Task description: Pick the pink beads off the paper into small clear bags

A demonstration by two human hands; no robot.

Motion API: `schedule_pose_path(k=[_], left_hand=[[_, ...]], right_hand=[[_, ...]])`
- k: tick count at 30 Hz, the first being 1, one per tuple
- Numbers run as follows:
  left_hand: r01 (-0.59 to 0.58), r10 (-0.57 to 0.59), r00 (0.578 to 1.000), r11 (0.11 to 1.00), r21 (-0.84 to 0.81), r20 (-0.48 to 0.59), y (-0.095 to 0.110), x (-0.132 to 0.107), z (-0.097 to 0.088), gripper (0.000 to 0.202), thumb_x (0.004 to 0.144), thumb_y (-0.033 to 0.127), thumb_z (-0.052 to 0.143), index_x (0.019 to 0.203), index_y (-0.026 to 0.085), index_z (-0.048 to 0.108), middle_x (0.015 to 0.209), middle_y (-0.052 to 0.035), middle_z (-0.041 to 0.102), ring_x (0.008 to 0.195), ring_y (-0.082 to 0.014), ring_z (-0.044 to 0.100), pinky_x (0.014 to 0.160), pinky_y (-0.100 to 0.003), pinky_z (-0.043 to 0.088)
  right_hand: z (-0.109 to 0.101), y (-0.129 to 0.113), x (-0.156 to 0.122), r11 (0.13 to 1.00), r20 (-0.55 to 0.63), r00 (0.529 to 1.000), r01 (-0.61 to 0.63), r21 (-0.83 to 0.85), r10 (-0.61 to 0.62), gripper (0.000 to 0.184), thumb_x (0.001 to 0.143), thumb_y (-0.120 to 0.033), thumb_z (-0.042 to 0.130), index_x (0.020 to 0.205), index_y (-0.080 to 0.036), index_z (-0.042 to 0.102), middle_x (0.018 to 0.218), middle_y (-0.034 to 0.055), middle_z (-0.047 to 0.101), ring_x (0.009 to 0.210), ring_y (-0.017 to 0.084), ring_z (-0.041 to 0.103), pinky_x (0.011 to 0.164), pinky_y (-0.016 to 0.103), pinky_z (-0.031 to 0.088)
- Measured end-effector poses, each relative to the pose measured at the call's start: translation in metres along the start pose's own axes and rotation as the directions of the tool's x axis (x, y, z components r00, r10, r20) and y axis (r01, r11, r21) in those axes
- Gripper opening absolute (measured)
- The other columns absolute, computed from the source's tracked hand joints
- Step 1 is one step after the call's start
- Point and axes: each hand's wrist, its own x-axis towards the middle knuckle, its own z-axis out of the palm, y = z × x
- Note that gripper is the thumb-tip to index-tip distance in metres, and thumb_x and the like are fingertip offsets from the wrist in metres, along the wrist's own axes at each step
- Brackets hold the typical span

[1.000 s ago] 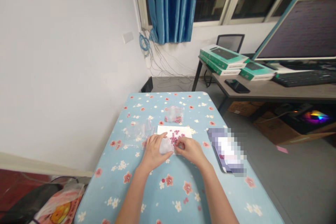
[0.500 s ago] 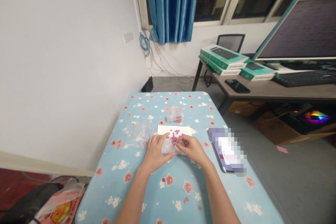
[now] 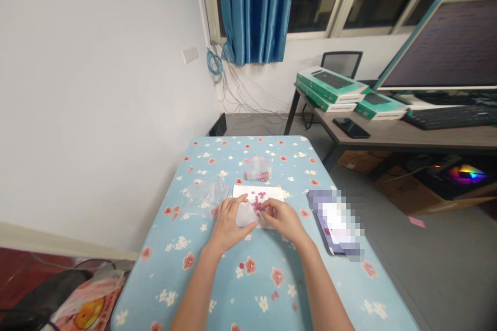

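Arching over one white sheet [image 3: 239, 190], your left hand [image 3: 227, 225] has thumb and fingers parted around one small clear bag [image 3: 244, 214]; your right hand [image 3: 286, 218] bends inward, fingertips close together at the pink beads [image 3: 257, 204], though whether they grip one I cannot tell. The beads, too small to count, lie on the sheet between your hands. Beyond, on the flowered surface [image 3: 229, 289], lies one bead-filled bag [image 3: 257, 169]

Two slim bare forearms [image 3: 201, 284] with narrow wrists [image 3: 305, 244]
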Motion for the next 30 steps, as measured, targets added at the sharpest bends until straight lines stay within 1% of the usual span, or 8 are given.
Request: schedule_pose_path(k=[3, 7, 14, 21, 23, 25, 28, 30], left_hand=[[0.018, -0.018, 1.000, 1.000, 0.006, -0.016, -0.0017, 0.0005, -0.0014, 0.071, 0.066, 0.025, 0.072, 0.128, 0.028, 0.038, 0.114, -0.0029, 0.059, 0.106, -0.0248, 0.050, 0.095, -0.042, 0.036], [0.022, -0.021, 1.000, 1.000, 0.013, -0.020, -0.0019, 0.0005, -0.0021, 0.071, 0.066, 0.025, 0.072, 0.128, 0.028, 0.039, 0.114, -0.0027, 0.059, 0.106, -0.0248, 0.050, 0.094, -0.042, 0.036], [0.005, -0.005, 1.000, 1.000, 0.014, -0.026, -0.0013, 0.0003, -0.0024, 0.070, 0.066, 0.025, 0.072, 0.127, 0.028, 0.039, 0.114, -0.0024, 0.059, 0.105, -0.0236, 0.051, 0.094, -0.040, 0.037], [0.013, -0.012, 1.000, 1.000, 0.014, -0.019, -0.0006, 0.0006, -0.0027, 0.070, 0.066, 0.025, 0.072, 0.128, 0.028, 0.039, 0.114, -0.0028, 0.059, 0.105, -0.0243, 0.050, 0.094, -0.041, 0.037], [0.010, -0.010, 1.000, 1.000, 0.014, -0.022, -0.0010, 0.0005, -0.0023, 0.070, 0.066, 0.025, 0.072, 0.128, 0.028, 0.039, 0.114, -0.0026, 0.059, 0.105, -0.0241, 0.050, 0.094, -0.041, 0.037], [0.005, -0.004, 1.000, 1.000, 0.011, -0.024, -0.0013, 0.0004, -0.0019, 0.070, 0.066, 0.026, 0.073, 0.127, 0.028, 0.039, 0.113, -0.0025, 0.060, 0.105, -0.0239, 0.051, 0.094, -0.041, 0.037], [0.002, -0.002, 1.000, 1.000, 0.004, -0.025, -0.0007, 0.0004, -0.0016, 0.069, 0.067, 0.027, 0.072, 0.127, 0.028, 0.039, 0.113, -0.0026, 0.060, 0.105, -0.0240, 0.051, 0.094, -0.041, 0.037], [0.004, -0.004, 1.000, 1.000, -0.002, -0.025, 0.0007, 0.0002, -0.0014, 0.069, 0.067, 0.027, 0.072, 0.127, 0.028, 0.038, 0.114, -0.0027, 0.060, 0.106, -0.0242, 0.051, 0.094, -0.042, 0.037]], right_hand=[[0.0037, -0.0012, -0.0006, 0.996, 0.023, 1.000, -0.018, -0.093, 0.020, 0.014, 0.077, -0.028, 0.056, 0.082, -0.020, 0.065, 0.064, -0.0015, 0.059, 0.059, 0.013, 0.051, 0.056, 0.022, 0.029], [0.0074, -0.0042, -0.0011, 0.989, 0.034, 0.999, -0.030, -0.142, 0.035, 0.013, 0.076, -0.027, 0.056, 0.082, -0.020, 0.065, 0.066, -0.0011, 0.062, 0.059, 0.012, 0.051, 0.055, 0.022, 0.027], [0.0066, -0.0067, -0.0011, 0.987, 0.051, 0.999, 0.004, -0.160, 0.004, 0.014, 0.077, -0.026, 0.055, 0.083, -0.021, 0.066, 0.069, -0.0006, 0.063, 0.060, 0.012, 0.052, 0.055, 0.022, 0.027], [0.0068, -0.0055, -0.0002, 0.992, 0.055, 0.998, 0.020, -0.124, -0.013, 0.015, 0.079, -0.026, 0.053, 0.081, -0.021, 0.067, 0.067, -0.0007, 0.063, 0.059, 0.012, 0.052, 0.055, 0.023, 0.029], [0.0065, -0.0039, 0.0003, 0.996, 0.045, 0.999, 0.029, -0.089, -0.025, 0.015, 0.080, -0.027, 0.053, 0.081, -0.021, 0.067, 0.068, 0.0001, 0.063, 0.060, 0.013, 0.052, 0.056, 0.023, 0.031], [0.0055, -0.0017, 0.0010, 0.999, 0.011, 0.999, 0.039, -0.013, -0.039, 0.016, 0.080, -0.028, 0.054, 0.081, -0.020, 0.068, 0.070, 0.0010, 0.063, 0.061, 0.013, 0.052, 0.058, 0.024, 0.034], [0.0024, 0.0013, 0.0021, 0.981, -0.089, 0.996, 0.031, 0.190, -0.014, 0.017, 0.080, -0.032, 0.057, 0.082, -0.019, 0.067, 0.075, 0.0029, 0.065, 0.060, 0.013, 0.050, 0.058, 0.024, 0.037], [0.0000, 0.0028, 0.0028, 0.939, -0.145, 0.989, 0.011, 0.342, 0.041, 0.020, 0.079, -0.036, 0.059, 0.081, -0.017, 0.067, 0.076, 0.0042, 0.066, 0.058, 0.013, 0.049, 0.056, 0.025, 0.038]])
